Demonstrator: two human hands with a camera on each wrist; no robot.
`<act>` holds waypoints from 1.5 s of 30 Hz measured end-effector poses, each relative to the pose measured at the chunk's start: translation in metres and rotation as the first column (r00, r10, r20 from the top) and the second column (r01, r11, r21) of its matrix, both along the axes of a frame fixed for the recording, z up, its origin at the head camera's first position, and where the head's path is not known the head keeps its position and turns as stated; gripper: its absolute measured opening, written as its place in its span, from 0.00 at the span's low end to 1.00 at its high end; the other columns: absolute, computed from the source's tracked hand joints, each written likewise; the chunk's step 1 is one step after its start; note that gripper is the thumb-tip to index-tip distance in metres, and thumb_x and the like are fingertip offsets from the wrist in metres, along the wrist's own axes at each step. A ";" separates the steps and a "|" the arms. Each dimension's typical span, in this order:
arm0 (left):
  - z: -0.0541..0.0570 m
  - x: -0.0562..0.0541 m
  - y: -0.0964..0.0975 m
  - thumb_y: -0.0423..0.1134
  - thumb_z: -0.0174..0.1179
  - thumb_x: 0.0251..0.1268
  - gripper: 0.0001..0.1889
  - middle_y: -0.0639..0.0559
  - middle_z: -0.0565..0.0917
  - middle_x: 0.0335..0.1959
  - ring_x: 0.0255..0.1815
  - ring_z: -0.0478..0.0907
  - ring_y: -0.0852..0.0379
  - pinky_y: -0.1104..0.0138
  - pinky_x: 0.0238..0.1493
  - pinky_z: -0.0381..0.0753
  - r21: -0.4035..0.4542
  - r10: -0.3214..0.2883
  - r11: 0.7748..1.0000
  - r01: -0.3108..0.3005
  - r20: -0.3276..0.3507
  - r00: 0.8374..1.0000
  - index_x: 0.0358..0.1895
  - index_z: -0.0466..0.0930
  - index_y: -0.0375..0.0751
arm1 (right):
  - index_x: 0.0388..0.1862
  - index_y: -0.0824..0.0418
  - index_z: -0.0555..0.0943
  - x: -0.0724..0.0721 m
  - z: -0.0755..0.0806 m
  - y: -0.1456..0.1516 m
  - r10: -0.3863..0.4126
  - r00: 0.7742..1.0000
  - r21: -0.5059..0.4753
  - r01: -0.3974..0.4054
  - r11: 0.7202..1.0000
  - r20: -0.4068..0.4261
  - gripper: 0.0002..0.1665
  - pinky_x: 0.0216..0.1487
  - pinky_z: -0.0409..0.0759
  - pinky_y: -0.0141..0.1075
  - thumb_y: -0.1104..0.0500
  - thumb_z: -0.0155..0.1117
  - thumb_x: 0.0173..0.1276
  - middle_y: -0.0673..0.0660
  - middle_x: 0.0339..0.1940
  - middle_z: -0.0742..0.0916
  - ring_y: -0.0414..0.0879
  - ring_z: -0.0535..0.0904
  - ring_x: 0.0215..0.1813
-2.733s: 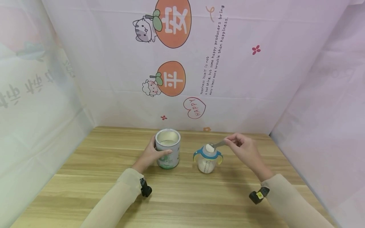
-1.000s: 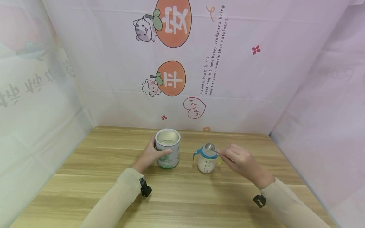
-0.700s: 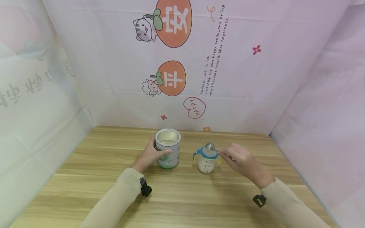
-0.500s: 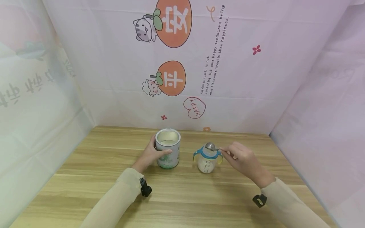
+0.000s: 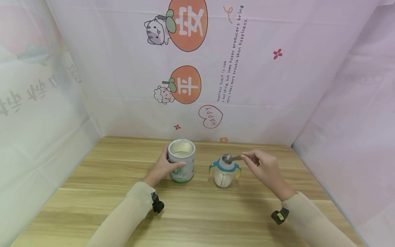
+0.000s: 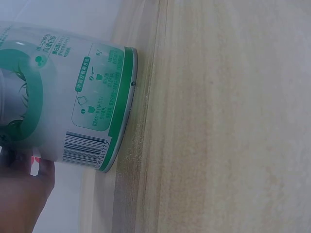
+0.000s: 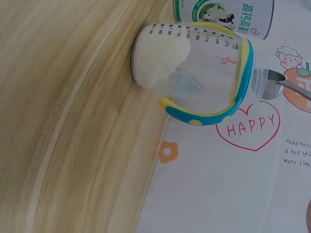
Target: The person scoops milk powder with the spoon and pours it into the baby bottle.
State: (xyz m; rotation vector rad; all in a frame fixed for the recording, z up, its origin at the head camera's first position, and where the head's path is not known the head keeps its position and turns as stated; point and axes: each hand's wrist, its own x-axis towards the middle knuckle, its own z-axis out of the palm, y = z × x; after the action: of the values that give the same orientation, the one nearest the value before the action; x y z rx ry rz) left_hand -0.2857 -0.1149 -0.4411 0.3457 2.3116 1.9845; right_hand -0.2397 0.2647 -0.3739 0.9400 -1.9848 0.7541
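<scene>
My left hand [image 5: 164, 168] grips the side of an open milk powder can [image 5: 182, 168], thumb across its front. Pale powder lies inside the can below its rim. My right hand [image 5: 262, 166] pinches the handle of a metal spoon [image 5: 227, 158]. The spoon's bowl sits at the open mouth of a clear baby bottle [image 5: 223, 179] with blue and yellow handles, and shows bare metal in the head view. White powder is heaped in the bottle's lower part, as the right wrist view shows against its printed scale [image 7: 194, 36]. The bottle stands upright, untouched by the left hand.
Can and bottle stand on a wood-grain table [image 5: 191, 219], the can to the left. Printed white cloth [image 5: 129, 79] hangs behind the table and on both sides. Fine specks lie on the table near the can's base in the left wrist view.
Earlier the spoon carried a heap of white powder; my right hand turned it over at the bottle's mouth, then turned it back, its bowl without the heap. The left hand and can stayed put.
</scene>
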 end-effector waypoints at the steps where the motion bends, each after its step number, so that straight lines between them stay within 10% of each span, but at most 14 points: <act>1: 0.000 0.000 0.000 0.52 0.79 0.50 0.56 0.43 0.66 0.72 0.73 0.62 0.43 0.43 0.72 0.59 -0.002 0.000 1.000 0.000 0.000 1.000 0.78 0.49 0.55 | 0.39 0.62 0.87 0.000 0.000 0.000 -0.012 1.000 -0.010 0.012 1.000 0.027 0.10 0.21 0.64 0.22 0.69 0.75 0.58 0.43 0.21 0.80 0.33 0.66 0.21; 11: 0.001 -0.001 -0.001 0.46 0.77 0.54 0.54 0.40 0.64 0.73 0.74 0.61 0.41 0.43 0.72 0.59 -0.014 0.000 1.000 0.000 0.003 1.000 0.79 0.47 0.53 | 0.39 0.59 0.86 0.002 -0.001 -0.001 -0.093 0.926 -0.188 0.171 0.967 0.366 0.03 0.18 0.67 0.27 0.61 0.71 0.68 0.49 0.24 0.83 0.40 0.69 0.21; 20: 0.005 0.005 0.000 0.48 0.78 0.53 0.54 0.40 0.65 0.73 0.73 0.61 0.41 0.42 0.72 0.58 -0.014 0.003 1.000 -0.003 -0.001 1.000 0.78 0.49 0.53 | 0.42 0.62 0.85 -0.001 0.001 0.001 -0.071 0.755 -0.283 0.329 0.901 0.651 0.20 0.23 0.70 0.30 0.45 0.67 0.70 0.51 0.31 0.88 0.41 0.72 0.25; 27: -0.002 0.000 0.000 0.53 0.79 0.48 0.57 0.43 0.66 0.72 0.73 0.62 0.42 0.42 0.71 0.60 -0.016 0.012 1.000 -0.012 -0.003 1.000 0.78 0.49 0.55 | 0.47 0.72 0.81 -0.004 0.001 0.003 0.146 0.636 -0.431 0.319 0.844 0.757 0.25 0.30 0.72 0.28 0.48 0.66 0.73 0.48 0.32 0.86 0.37 0.69 0.27; 36: 0.000 0.000 0.000 0.52 0.79 0.49 0.56 0.43 0.66 0.72 0.73 0.62 0.42 0.43 0.71 0.59 -0.027 0.024 0.999 -0.024 -0.006 1.000 0.78 0.49 0.54 | 0.42 0.63 0.82 -0.009 0.004 -0.001 0.236 0.584 -0.505 0.353 0.788 0.777 0.17 0.34 0.74 0.28 0.49 0.67 0.72 0.47 0.34 0.86 0.37 0.69 0.29; 45: 0.000 0.000 0.000 0.46 0.78 0.53 0.55 0.40 0.64 0.73 0.74 0.61 0.40 0.42 0.72 0.58 -0.012 0.011 1.000 -0.011 0.005 1.000 0.79 0.48 0.53 | 0.42 0.63 0.81 -0.013 0.011 -0.017 0.270 0.569 -0.515 0.328 0.792 0.777 0.18 0.33 0.71 0.28 0.48 0.68 0.71 0.48 0.33 0.84 0.38 0.65 0.26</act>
State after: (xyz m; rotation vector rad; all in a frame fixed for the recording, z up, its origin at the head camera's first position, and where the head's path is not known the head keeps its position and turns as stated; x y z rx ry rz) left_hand -0.2860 -0.1147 -0.4409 0.3274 2.3264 1.9735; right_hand -0.2529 0.2476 -0.3627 0.0769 -2.2075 1.9735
